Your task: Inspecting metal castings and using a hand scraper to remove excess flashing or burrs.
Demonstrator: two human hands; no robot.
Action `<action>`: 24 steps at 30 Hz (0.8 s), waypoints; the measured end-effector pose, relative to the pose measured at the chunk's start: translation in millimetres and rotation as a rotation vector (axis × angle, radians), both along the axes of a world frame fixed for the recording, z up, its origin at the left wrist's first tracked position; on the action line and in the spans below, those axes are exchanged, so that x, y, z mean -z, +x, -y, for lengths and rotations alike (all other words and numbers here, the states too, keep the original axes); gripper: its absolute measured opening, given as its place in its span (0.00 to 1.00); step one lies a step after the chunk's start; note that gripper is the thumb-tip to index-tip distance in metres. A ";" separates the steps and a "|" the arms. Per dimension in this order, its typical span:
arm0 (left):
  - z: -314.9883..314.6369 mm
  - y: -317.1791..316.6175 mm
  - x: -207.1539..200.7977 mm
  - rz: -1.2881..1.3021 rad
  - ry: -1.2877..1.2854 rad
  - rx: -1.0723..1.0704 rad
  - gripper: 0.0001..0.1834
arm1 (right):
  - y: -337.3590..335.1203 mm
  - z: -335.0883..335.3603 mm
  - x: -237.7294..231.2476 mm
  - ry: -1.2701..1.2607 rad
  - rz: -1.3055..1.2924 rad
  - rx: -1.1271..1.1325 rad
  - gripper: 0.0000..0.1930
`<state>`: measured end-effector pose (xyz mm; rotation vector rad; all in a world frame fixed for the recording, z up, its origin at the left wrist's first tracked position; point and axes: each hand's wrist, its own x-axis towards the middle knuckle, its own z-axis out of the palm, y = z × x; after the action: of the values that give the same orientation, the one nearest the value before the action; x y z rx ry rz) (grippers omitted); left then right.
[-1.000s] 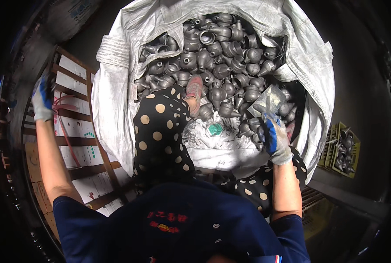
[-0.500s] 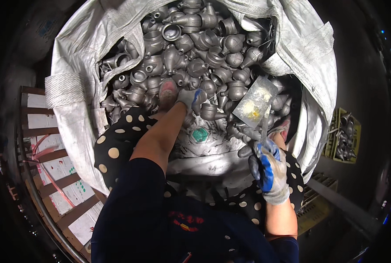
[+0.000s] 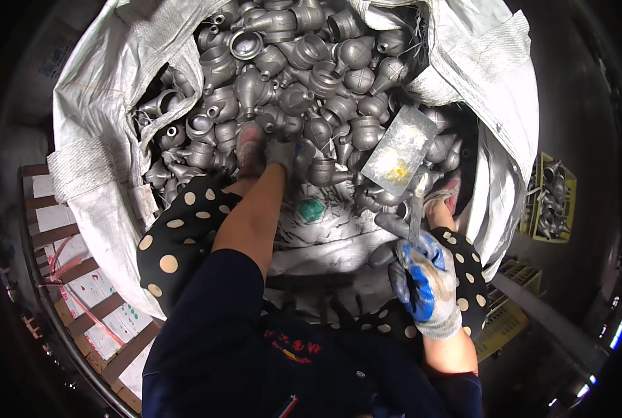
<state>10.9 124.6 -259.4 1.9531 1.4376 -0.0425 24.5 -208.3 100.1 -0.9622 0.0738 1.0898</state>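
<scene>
Many grey metal castings (image 3: pixel 297 101), rounded with short spouts, fill a large white woven sack (image 3: pixel 102 97). My left hand (image 3: pixel 283 155), in a glove, reaches down among them beside my left foot; its fingers are dark and blurred, touching or very close to a casting. My right hand (image 3: pixel 429 282), in a white glove with a blue coating, is closed around a flat metal strip (image 3: pixel 417 209), which points up and away. Just beyond the strip, a flat grey plate (image 3: pixel 403 150) with whitish and yellow smears lies tilted over the castings.
My feet stand inside the sack's near edge. A green patch (image 3: pixel 310 210) marks the white fabric between my legs. On the right, a yellow crate (image 3: pixel 565 209) holds more castings, with another yellow crate (image 3: pixel 513 306) nearer. Brown slats (image 3: pixel 105 303) and white boxes (image 3: pixel 133 327) line the left.
The whole view has shifted slightly, with the sack and castings sitting further left. My left hand stays by my foot, its glove now darker and blurrier. My right hand still grips the strip.
</scene>
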 end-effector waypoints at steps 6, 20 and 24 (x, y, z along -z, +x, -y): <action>58.6 -66.4 -24.6 0.253 0.051 -0.038 0.24 | 2.3 -3.4 18.1 -0.004 0.045 -0.016 0.21; 89.8 -102.2 -335.0 0.697 0.292 0.621 0.15 | 0.1 -20.3 64.7 -0.081 0.478 0.030 0.14; 83.9 -117.1 -372.7 0.680 0.170 0.588 0.15 | -3.8 -23.5 60.8 0.018 0.436 0.063 0.14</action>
<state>-106.2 40.7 113.3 2.1662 0.4251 0.4468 20.7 -184.8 39.3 -1.1537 -0.2598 0.8019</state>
